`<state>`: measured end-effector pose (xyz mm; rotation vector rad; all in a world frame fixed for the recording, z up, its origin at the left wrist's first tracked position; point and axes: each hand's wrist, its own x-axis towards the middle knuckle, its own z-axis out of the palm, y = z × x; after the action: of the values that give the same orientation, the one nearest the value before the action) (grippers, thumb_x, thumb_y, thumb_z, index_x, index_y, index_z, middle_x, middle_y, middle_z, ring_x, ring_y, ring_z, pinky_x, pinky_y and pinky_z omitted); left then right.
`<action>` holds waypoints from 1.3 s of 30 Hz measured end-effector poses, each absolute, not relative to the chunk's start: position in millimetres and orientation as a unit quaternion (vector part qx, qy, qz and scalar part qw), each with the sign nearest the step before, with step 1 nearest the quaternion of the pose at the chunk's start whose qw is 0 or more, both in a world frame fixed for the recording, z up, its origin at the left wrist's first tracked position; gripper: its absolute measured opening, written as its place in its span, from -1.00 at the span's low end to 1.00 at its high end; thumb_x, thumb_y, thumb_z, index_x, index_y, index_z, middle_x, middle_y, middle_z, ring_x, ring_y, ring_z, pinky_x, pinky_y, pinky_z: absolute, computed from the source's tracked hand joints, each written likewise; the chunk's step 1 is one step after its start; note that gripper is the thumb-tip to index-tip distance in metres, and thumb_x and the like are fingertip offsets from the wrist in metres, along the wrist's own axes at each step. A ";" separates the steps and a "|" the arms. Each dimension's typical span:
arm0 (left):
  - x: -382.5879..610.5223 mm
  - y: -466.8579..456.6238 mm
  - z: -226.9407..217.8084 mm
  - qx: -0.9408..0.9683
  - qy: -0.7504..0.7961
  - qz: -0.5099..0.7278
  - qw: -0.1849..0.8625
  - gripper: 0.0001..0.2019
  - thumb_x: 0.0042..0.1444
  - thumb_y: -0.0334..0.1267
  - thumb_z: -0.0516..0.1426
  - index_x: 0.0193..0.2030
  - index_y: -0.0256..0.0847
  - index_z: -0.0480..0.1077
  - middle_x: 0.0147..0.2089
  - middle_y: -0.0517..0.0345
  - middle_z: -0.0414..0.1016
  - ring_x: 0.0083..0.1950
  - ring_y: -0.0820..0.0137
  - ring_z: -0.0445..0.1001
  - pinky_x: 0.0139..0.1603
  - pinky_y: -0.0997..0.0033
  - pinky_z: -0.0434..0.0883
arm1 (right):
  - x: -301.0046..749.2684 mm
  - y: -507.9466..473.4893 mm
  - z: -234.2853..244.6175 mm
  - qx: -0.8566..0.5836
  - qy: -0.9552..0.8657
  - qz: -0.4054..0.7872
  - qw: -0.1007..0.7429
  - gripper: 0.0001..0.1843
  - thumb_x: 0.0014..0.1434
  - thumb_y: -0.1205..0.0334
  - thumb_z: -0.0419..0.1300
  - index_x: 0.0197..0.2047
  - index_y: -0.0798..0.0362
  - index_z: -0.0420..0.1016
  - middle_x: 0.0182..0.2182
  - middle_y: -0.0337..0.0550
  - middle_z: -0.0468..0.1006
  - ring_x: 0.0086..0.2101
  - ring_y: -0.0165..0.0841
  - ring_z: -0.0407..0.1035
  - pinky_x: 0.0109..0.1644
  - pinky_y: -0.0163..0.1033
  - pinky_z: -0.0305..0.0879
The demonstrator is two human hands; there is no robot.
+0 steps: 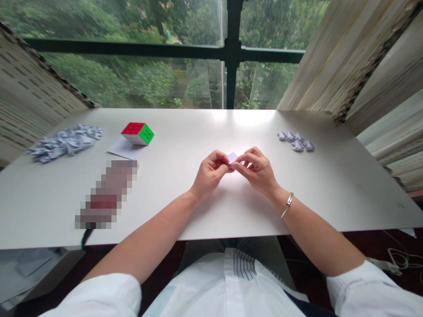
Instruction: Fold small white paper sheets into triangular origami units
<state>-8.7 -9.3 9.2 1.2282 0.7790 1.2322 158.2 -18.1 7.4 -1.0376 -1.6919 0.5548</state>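
Note:
A small piece of white paper (232, 156) is pinched between my two hands, just above the middle of the table. My left hand (212, 171) grips its left side with thumb and fingers closed. On the other side, my right hand (257, 169) pinches the paper with thumb and forefinger, the fingertips of both hands almost touching. Only the paper's upper part shows; the fingers hide the rest, so its folds cannot be made out.
Several folded paper pieces (297, 141) lie at the back right. A larger heap of folded paper (68, 143) lies at the far left. Beside it, a puzzle cube (139, 133) rests on white sheets (120, 149). A blurred-out item (107, 193) lies on the white table (165, 211), left of my arms.

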 end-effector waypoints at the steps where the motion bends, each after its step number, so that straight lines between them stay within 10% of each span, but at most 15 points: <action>1: -8.9 -9.3 9.5 0.525 0.334 0.528 0.578 -0.88 -0.02 -0.37 0.23 -0.36 -0.21 0.35 -0.41 0.30 0.44 -0.34 0.50 0.49 -0.12 0.35 0.52 | 157.6 -17.7 7.6 -0.432 -0.689 0.254 0.524 -0.77 0.13 0.00 0.34 -0.33 -0.01 0.58 -0.35 -0.21 0.40 -0.43 -0.46 0.33 -0.43 -0.33 0.37; 39: -7.8 -7.8 4.8 0.497 0.377 0.576 0.529 -0.76 -0.10 -0.18 0.40 -0.40 -0.25 0.49 -0.37 0.17 0.56 -0.37 0.45 0.51 -0.23 0.39 0.45 | 150.3 -17.4 18.6 -0.421 -0.464 0.544 0.558 -0.67 -0.13 0.02 0.48 -0.42 0.06 0.55 -0.44 -0.22 0.60 -0.38 -0.39 0.50 -0.27 -0.23 0.51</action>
<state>-7.8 -7.8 4.8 1.1871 0.9001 1.3752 150.3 -17.4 18.6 -0.9930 -1.0947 1.2844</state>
